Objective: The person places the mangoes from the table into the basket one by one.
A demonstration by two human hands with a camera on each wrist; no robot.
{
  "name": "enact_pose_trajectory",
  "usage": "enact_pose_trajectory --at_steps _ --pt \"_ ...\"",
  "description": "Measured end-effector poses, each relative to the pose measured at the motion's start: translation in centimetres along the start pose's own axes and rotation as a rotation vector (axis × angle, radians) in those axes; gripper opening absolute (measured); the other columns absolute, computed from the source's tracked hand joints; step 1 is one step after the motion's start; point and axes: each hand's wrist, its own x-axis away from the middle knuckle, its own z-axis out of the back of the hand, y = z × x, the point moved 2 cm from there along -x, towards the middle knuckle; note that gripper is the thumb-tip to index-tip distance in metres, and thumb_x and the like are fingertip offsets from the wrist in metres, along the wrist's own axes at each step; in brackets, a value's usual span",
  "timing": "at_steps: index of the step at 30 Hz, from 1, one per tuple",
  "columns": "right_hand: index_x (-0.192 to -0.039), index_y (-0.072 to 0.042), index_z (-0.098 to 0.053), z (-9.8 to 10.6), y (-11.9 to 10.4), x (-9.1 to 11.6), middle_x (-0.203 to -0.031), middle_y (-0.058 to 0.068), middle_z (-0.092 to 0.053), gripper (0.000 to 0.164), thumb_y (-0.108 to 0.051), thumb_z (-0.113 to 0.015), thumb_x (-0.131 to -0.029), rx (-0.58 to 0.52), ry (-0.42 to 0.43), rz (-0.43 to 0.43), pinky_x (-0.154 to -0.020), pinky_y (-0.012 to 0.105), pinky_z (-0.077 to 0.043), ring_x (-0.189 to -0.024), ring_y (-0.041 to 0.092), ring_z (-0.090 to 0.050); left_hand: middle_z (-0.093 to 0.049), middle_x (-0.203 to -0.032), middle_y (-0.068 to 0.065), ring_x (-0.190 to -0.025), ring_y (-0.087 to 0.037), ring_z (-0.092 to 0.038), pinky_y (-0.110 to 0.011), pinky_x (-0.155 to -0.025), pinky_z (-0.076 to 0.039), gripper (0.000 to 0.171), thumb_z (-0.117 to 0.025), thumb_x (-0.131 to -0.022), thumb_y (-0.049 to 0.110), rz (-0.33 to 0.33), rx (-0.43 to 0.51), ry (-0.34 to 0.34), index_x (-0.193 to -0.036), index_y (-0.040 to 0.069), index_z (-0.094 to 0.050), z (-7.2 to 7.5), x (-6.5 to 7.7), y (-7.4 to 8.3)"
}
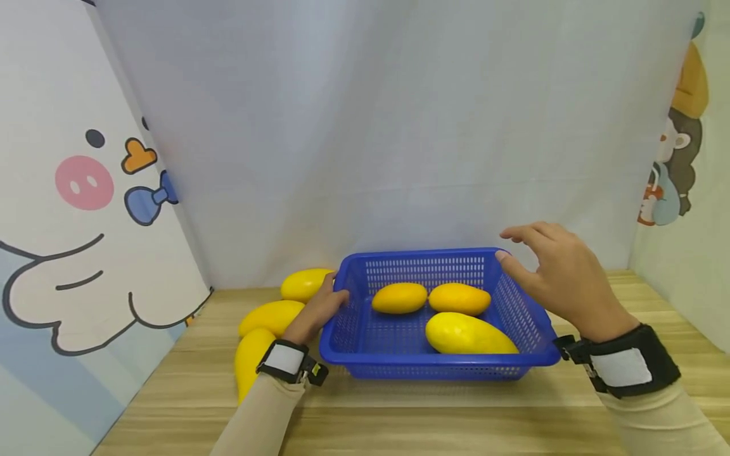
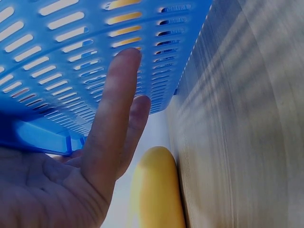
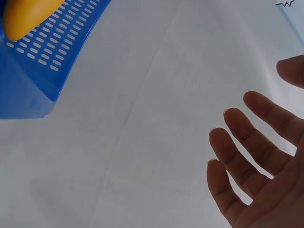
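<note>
A blue plastic basket [image 1: 433,360] with slotted walls stands on the table, holding a small mango [image 1: 399,298], another small mango [image 1: 459,299] and a larger yellow mango [image 1: 469,334] near its front wall. At its left end, my left hand [image 1: 320,308] grips the rim, thumb over the edge. The left wrist view shows the fingers [image 2: 111,109] stretched along the outer wall. My right hand [image 1: 561,272] is raised over the basket's right end, fingers spread and holding nothing. In the right wrist view these fingers [image 3: 256,142] are apart from the basket [image 3: 42,71].
Left of the basket lie more mangoes: one at the back [image 1: 305,284], one in the middle [image 1: 270,318] and one in front [image 1: 253,358], partly hidden by the left arm. A pale curtain [image 1: 365,126] hangs behind the wooden table [image 1: 433,418]; printed panels flank it.
</note>
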Motion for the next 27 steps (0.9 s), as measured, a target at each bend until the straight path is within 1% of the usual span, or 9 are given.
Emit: enact_pose_trajectory --at_steps 3,6,10,13,21,27 --pt "-0.11 -0.012 -0.062 -0.2 0.3 0.1 -0.106 0.008 -0.061 0.032 -0.031 -0.063 -0.084 -0.006 -0.008 -0.021 -0.071 0.046 -0.046 -0.091 0.025 -0.054 -0.034 -0.139 -0.012 -0.108 -0.03 -0.042 -0.043 -0.085 -0.039 0.072 -0.046 -0.081 0.02 0.0 0.0 0.003 -0.145 0.016 -0.014 0.0 0.0 0.1" --pt "-0.113 -0.012 -0.061 -0.3 0.9 0.2 -0.104 0.009 -0.061 0.034 -0.031 -0.061 -0.085 -0.019 -0.037 -0.069 -0.071 0.047 -0.046 -0.093 0.027 -0.054 -0.034 -0.139 -0.012 -0.109 -0.03 -0.042 -0.042 -0.085 -0.039 0.072 -0.046 -0.081 0.021 0.003 -0.006 0.005 -0.146 0.016 -0.013 0.0 0.0 0.1" --pt "-0.119 -0.012 -0.057 -0.6 1.9 0.4 -0.104 0.012 -0.06 0.039 -0.036 -0.057 -0.088 -0.032 -0.121 -0.154 -0.071 0.05 -0.045 -0.095 0.031 -0.053 -0.034 -0.14 -0.012 -0.109 -0.03 -0.042 -0.043 -0.086 -0.038 0.073 -0.046 -0.081 0.021 0.002 -0.003 0.009 -0.146 0.016 -0.013 -0.1 0.0 0.0" --pt "-0.121 -0.013 -0.055 -0.8 2.6 0.5 -0.105 0.014 -0.06 0.041 -0.04 -0.054 -0.09 -0.029 -0.185 -0.2 -0.07 0.05 -0.045 -0.095 0.032 -0.053 -0.034 -0.139 -0.012 -0.109 -0.03 -0.042 -0.042 -0.085 -0.039 0.073 -0.046 -0.081 0.021 0.0 0.001 0.008 -0.146 0.016 -0.013 -0.1 0.0 -0.1" --pt "-0.124 -0.01 -0.053 -1.3 3.7 0.7 -0.107 0.019 -0.06 0.047 -0.044 -0.049 -0.092 -0.025 -0.278 -0.23 -0.068 0.051 -0.045 -0.091 0.034 -0.054 -0.034 -0.139 -0.013 -0.108 -0.031 -0.043 -0.041 -0.082 -0.041 0.074 -0.046 -0.08 0.019 0.002 0.018 0.003 -0.146 0.017 -0.013 0.0 0.0 -0.1" --pt "-0.127 -0.008 -0.05 -1.6 4.4 0.9 -0.11 0.022 -0.058 0.053 -0.047 -0.046 -0.092 -0.048 -0.363 -0.304 -0.072 0.054 -0.045 -0.095 0.037 -0.054 -0.034 -0.139 -0.013 -0.107 -0.031 -0.043 -0.041 -0.081 -0.041 0.075 -0.046 -0.08 0.02 0.004 0.015 0.0 -0.146 0.017 -0.012 0.0 0.0 0.0"
